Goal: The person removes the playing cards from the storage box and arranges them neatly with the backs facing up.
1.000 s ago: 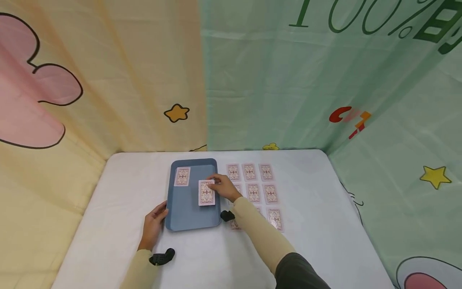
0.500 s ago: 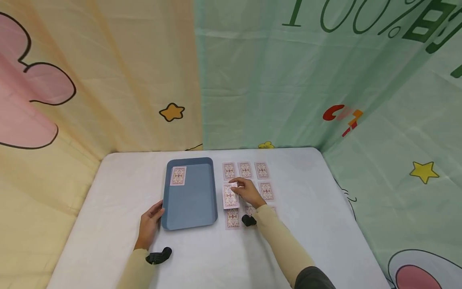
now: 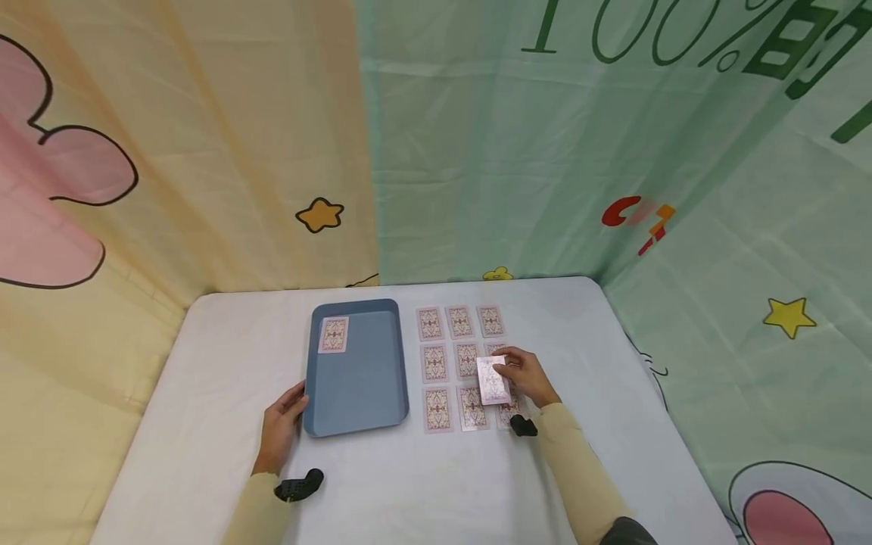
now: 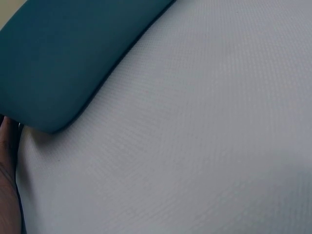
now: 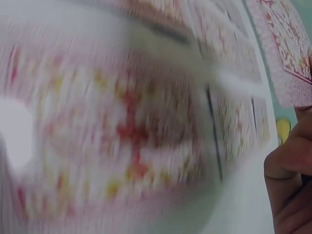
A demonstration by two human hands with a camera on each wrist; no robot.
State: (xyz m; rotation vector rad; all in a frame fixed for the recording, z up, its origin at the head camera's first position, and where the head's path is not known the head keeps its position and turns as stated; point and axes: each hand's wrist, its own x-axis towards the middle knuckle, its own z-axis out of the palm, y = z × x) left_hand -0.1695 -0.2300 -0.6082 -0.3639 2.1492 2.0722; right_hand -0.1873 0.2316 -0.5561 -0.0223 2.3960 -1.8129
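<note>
My right hand (image 3: pixel 526 375) pinches a playing card (image 3: pixel 493 381) with a red patterned back. In the right wrist view, part of that card (image 5: pixel 287 36) shows at the upper right, by the fingers. It hangs above the right part of a grid of similar face-down cards (image 3: pixel 437 409) and partly covers some of them. My left hand (image 3: pixel 281 431) rests against the left edge of a blue tray (image 3: pixel 357 405). In the left wrist view only a sliver of this hand (image 4: pixel 7 180) shows beside the tray's corner (image 4: pixel 53 112).
One face-down card (image 3: pixel 334 334) lies in the tray's upper left corner. A white cloth (image 3: pixel 409 492) covers the table. Printed curtains (image 3: pixel 477 151) enclose the back and sides. The right wrist view is blurred on the nearest card (image 5: pixel 112 131).
My right hand has carried the card from over the tray rightward across the grid to its right column. My left hand stays at the tray's edge. The head view has shifted slightly.
</note>
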